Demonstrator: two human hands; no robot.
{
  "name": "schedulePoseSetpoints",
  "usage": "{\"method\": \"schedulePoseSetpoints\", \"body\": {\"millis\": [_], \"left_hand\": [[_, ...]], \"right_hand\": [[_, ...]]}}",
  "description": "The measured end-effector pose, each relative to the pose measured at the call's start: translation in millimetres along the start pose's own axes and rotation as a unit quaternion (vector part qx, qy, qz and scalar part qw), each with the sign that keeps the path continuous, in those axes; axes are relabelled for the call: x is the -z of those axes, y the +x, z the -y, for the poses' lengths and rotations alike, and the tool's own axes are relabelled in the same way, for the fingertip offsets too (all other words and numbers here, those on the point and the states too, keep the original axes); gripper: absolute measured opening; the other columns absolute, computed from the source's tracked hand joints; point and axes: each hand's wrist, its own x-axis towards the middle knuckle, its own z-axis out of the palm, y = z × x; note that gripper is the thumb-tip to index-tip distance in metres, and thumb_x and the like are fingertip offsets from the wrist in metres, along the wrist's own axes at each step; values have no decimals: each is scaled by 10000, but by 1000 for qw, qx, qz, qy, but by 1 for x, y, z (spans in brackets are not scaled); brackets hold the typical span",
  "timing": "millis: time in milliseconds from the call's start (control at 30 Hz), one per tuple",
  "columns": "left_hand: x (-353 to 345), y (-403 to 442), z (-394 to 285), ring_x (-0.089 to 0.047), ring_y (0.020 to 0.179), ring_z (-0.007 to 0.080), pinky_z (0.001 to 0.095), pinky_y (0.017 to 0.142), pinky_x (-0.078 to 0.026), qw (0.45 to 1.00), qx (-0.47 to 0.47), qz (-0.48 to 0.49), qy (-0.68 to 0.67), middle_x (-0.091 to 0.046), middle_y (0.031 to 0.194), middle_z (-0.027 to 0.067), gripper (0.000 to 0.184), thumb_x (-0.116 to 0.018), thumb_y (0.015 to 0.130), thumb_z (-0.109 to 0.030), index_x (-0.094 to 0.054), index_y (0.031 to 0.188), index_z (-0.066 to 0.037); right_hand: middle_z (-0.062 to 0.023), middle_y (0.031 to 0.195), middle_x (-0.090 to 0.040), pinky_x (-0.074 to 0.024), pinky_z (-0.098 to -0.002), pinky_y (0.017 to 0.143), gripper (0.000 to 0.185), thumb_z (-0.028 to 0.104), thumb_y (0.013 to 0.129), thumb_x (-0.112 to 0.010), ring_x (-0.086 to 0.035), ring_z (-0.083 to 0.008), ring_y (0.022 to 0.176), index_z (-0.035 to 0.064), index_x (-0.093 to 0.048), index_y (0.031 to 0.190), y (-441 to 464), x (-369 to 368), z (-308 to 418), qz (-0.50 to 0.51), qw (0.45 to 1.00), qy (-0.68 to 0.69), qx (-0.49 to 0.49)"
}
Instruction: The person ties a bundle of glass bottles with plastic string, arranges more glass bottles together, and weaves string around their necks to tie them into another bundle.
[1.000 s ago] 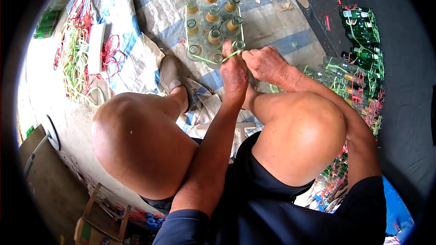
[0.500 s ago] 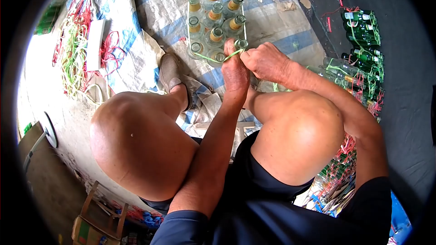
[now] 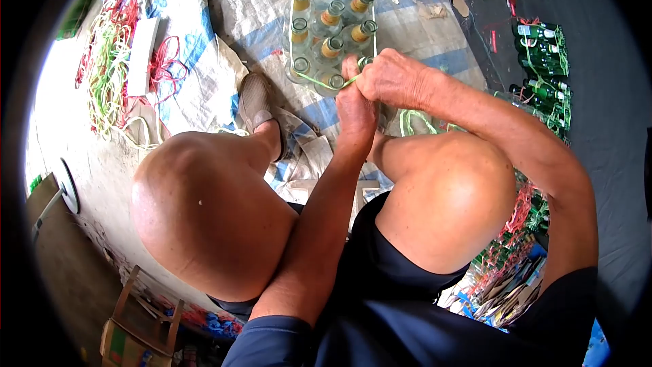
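A block of clear glass bottles (image 3: 331, 19) with yellowed neck labels stands upright, packed close together. Pale green plastic twine (image 3: 314, 81) runs round the necks along the near side. At the near right corner of the block, my left hand (image 3: 356, 102) is closed on the twine, its fingertips against the bottles. My right hand (image 3: 394, 78) makes a fist right beside it, gripping the twine too. The fingers overlap, so the twine between them is mostly hidden.
Loose red and green twine (image 3: 109, 81) lies at the left beside a white strip (image 3: 142, 58). Bundled green bottles (image 3: 543, 47) lie along the right. Beneath the clear bottles spreads a striped woven sheet (image 3: 244, 0). My shoe (image 3: 257, 98) rests left of them.
My right hand has drawn slightly left, closer against my left hand. The bottles sit a little lower and further right in view. Both hands keep hold of the twine.
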Motion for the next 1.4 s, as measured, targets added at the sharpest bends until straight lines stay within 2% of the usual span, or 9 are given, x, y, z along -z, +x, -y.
{"method": "schedulePoseSetpoints", "body": {"millis": [167,333,567,667,767,1067,1200,1300,1400], "left_hand": [[-3,-5,9,-666,823,483,513,665,-526,1000,-14,8,-12,-688,880,232,244,-634,919,-114,-632,1155,-50],[-4,-6,12,-675,793,467,511,643,-521,999,18,24,15,-682,818,239,191,-649,915,-142,-664,1080,-47],[-8,-7,14,-665,735,473,520,621,-514,1000,26,7,3,-671,767,242,154,-663,916,-187,-689,933,-37],[-5,-5,9,-665,757,453,466,609,-509,999,45,10,-1,-661,762,238,167,-694,884,-144,-696,818,9],[-5,-4,6,-633,726,481,491,615,-502,999,47,4,25,-640,740,254,227,-657,931,-148,-668,814,46],[3,3,-13,-628,907,490,498,739,-518,1000,26,1,-9,-639,1049,277,183,-573,1005,-100,-593,1137,26],[-1,4,-14,-649,961,477,484,778,-527,998,16,-33,-45,-661,1098,272,251,-584,1022,-133,-598,1220,21],[4,3,-12,-654,1005,469,466,814,-536,998,52,22,-42,-665,1161,273,322,-590,1028,-154,-588,1298,21],[2,5,-14,-663,958,488,509,751,-549,999,-5,-32,-33,-623,1261,211,330,-564,1036,-216,-534,1330,-69]], "right_hand": [[-91,855,-713,-597,-392,635,59,149,762,-697,-747,-276,821,147,-746,795,7,-1,-3,-1,1000,19,20],[-71,862,-725,-595,-394,644,52,140,755,-702,-743,-266,842,139,-746,783,10,-5,-7,-16,999,22,29],[-77,727,-729,-582,-391,639,38,137,711,-717,-746,-265,759,110,-734,690,20,-12,-12,-13,1000,5,25],[-88,711,-729,-582,-397,646,33,132,694,-721,-748,-276,753,104,-738,688,26,-8,-15,3,1000,14,27],[-117,720,-702,-572,-422,637,60,123,711,-706,-734,-310,741,70,-702,738,30,3,-27,18,998,52,40],[-157,724,-678,-529,-488,665,61,156,788,-705,-671,-397,759,109,-742,779,42,-5,-54,48,975,210,-53],[-180,742,-680,-528,-497,665,119,166,747,-727,-664,-418,769,48,-711,747,50,-2,-57,71,975,190,-88],[-186,739,-678,-526,-507,665,146,179,740,-740,-664,-424,772,37,-703,737,44,0,-53,28,975,190,-115],[-188,730,-672,-527,-516,672,184,202,742,-756,-662,-427,770,29,-694,730,38,-9,-54,-9,966,209,-153]]}}
